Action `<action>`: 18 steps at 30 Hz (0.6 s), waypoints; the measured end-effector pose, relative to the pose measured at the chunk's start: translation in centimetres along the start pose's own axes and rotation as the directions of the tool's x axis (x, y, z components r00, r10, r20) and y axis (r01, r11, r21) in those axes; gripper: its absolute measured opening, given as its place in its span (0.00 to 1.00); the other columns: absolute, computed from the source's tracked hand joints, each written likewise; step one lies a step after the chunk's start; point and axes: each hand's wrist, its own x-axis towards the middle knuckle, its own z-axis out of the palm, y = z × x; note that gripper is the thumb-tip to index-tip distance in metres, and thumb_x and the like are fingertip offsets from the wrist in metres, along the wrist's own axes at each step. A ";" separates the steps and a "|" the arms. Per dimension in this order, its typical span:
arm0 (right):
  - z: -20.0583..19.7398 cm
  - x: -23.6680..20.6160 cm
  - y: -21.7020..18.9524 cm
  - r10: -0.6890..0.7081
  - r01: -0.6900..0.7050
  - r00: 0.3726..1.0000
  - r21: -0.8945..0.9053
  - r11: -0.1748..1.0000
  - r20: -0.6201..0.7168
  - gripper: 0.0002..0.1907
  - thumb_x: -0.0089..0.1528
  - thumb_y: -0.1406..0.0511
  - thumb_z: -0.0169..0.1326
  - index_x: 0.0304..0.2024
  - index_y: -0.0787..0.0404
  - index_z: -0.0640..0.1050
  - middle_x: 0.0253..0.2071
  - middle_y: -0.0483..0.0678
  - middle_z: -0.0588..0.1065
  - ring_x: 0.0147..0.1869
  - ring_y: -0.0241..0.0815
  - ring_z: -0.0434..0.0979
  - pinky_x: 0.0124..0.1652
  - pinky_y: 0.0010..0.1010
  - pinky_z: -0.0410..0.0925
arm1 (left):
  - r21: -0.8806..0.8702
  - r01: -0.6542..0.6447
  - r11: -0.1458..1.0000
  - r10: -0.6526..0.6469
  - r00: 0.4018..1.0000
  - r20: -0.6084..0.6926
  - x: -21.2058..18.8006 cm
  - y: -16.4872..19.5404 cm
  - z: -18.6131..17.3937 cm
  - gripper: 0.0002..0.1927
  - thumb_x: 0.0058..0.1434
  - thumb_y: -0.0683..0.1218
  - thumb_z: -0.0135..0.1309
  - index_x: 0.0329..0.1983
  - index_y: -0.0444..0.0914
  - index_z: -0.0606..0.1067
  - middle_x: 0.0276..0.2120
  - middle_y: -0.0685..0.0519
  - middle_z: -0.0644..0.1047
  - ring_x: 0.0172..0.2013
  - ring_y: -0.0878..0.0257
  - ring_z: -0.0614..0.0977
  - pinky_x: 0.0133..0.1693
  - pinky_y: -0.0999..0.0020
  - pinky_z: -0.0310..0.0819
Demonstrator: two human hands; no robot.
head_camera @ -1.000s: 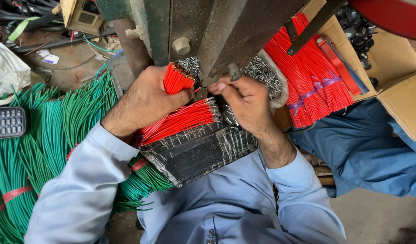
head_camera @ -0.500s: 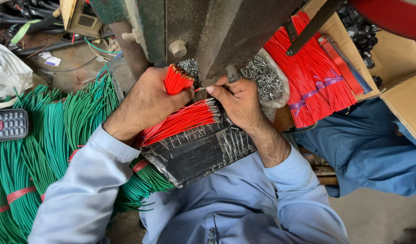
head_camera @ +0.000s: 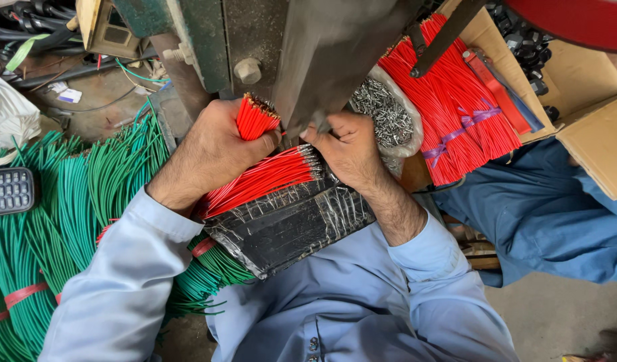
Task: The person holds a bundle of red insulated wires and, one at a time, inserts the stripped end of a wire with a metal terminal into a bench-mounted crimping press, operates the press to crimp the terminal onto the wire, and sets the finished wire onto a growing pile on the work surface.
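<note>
A short bundle of red insulated wires with bare metal tips (head_camera: 256,115) is gripped upright in the left hand (head_camera: 211,151), which is closed around it; the tips point up and away from the person, toward the grey-green metal press (head_camera: 322,47). The right hand (head_camera: 345,147) is closed in a pinch just beside the lower edge of the press; what is pinched is too small to be identified. The gripped bundle lies to the left of the right hand and close to it; the pinch is the nearer of the two hands to the tool of the press.

A second lot of red wires (head_camera: 265,179) is laid flat on a black foil-wrapped board (head_camera: 288,228) on the lap, its long axis running from the left wrist up and right toward the right hand, tips at the right end.

Counts: two hands; one bundle held; one loose lot on the board; one large tied bundle of longer red wires (head_camera: 456,114) in a cardboard box (head_camera: 590,100) to the right; one clear bag of small metal terminals (head_camera: 385,117) behind the right hand; several tied bundles of green wires (head_camera: 47,234) to the left, not exactly countable; one keypad phone (head_camera: 7,191) at the left edge.
</note>
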 end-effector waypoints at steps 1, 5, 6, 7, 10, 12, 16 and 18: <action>0.0 0.0 -0.1 -0.008 0.008 1.000 0.041 0.999 0.006 0.04 0.67 0.71 0.61 0.39 0.67 0.81 0.35 0.46 0.80 0.40 0.30 0.76 0.41 0.24 0.72 | -0.005 -0.002 1.000 0.002 1.000 0.002 0.0 0.0 0.0 0.07 0.59 0.42 0.58 0.37 0.33 0.78 0.25 0.51 0.79 0.28 0.68 0.78 0.33 0.66 0.76; 0.4 -0.1 -0.6 -0.055 0.053 0.998 0.121 0.991 0.014 0.03 0.68 0.72 0.59 0.43 0.67 0.81 0.39 0.46 0.81 0.44 0.30 0.79 0.46 0.23 0.73 | -0.009 0.018 1.000 -0.018 1.000 -0.002 0.0 -0.1 -0.1 0.08 0.60 0.43 0.58 0.37 0.33 0.77 0.24 0.52 0.79 0.28 0.69 0.78 0.33 0.67 0.76; 0.4 -0.1 -0.7 -0.070 0.068 0.997 0.120 0.990 0.012 0.03 0.69 0.72 0.59 0.44 0.67 0.80 0.40 0.46 0.81 0.45 0.30 0.78 0.47 0.23 0.73 | -0.006 0.029 1.000 -0.029 1.000 -0.007 -0.1 -0.1 -0.1 0.08 0.61 0.43 0.58 0.37 0.33 0.77 0.24 0.52 0.79 0.28 0.69 0.78 0.33 0.67 0.75; 0.4 -0.2 -1.0 -0.049 0.046 0.999 0.154 0.987 0.019 0.04 0.68 0.72 0.58 0.45 0.66 0.80 0.41 0.46 0.81 0.46 0.30 0.79 0.48 0.23 0.73 | -0.016 0.021 1.000 -0.021 1.000 0.007 -0.1 -0.1 -0.1 0.07 0.61 0.43 0.58 0.37 0.33 0.77 0.24 0.52 0.79 0.28 0.69 0.78 0.33 0.67 0.75; -0.2 -0.7 -1.9 -0.039 0.026 0.997 0.209 0.977 0.060 0.06 0.67 0.72 0.57 0.47 0.67 0.80 0.44 0.47 0.81 0.48 0.32 0.80 0.49 0.24 0.74 | -0.069 -0.024 0.997 0.028 0.999 0.047 -0.2 0.0 -0.2 0.06 0.61 0.42 0.58 0.37 0.33 0.77 0.25 0.52 0.78 0.30 0.70 0.77 0.34 0.68 0.75; -1.3 -1.3 -2.8 -0.087 0.066 0.990 0.185 0.980 0.107 0.05 0.67 0.73 0.59 0.46 0.68 0.80 0.45 0.48 0.81 0.49 0.33 0.81 0.50 0.25 0.75 | -0.141 -0.076 0.987 0.088 0.993 0.076 -0.3 0.1 0.0 0.06 0.59 0.40 0.57 0.38 0.33 0.77 0.28 0.53 0.79 0.32 0.71 0.77 0.35 0.69 0.76; -3.7 -2.2 -4.6 -0.029 0.029 0.990 -0.002 1.000 0.137 0.06 0.66 0.70 0.59 0.45 0.66 0.81 0.43 0.49 0.81 0.47 0.37 0.83 0.47 0.28 0.76 | 0.006 -0.067 0.998 0.066 0.994 0.091 -0.3 0.2 0.3 0.05 0.59 0.40 0.58 0.36 0.33 0.76 0.25 0.52 0.78 0.29 0.70 0.78 0.34 0.69 0.76; -4.8 -2.5 -5.3 0.005 0.046 0.992 -0.399 0.916 0.126 0.06 0.65 0.68 0.60 0.43 0.65 0.82 0.41 0.50 0.81 0.45 0.41 0.84 0.45 0.30 0.75 | -0.014 -0.056 0.998 0.057 0.997 0.060 -0.4 0.2 0.1 0.06 0.59 0.40 0.58 0.38 0.33 0.76 0.25 0.51 0.78 0.30 0.69 0.76 0.34 0.69 0.75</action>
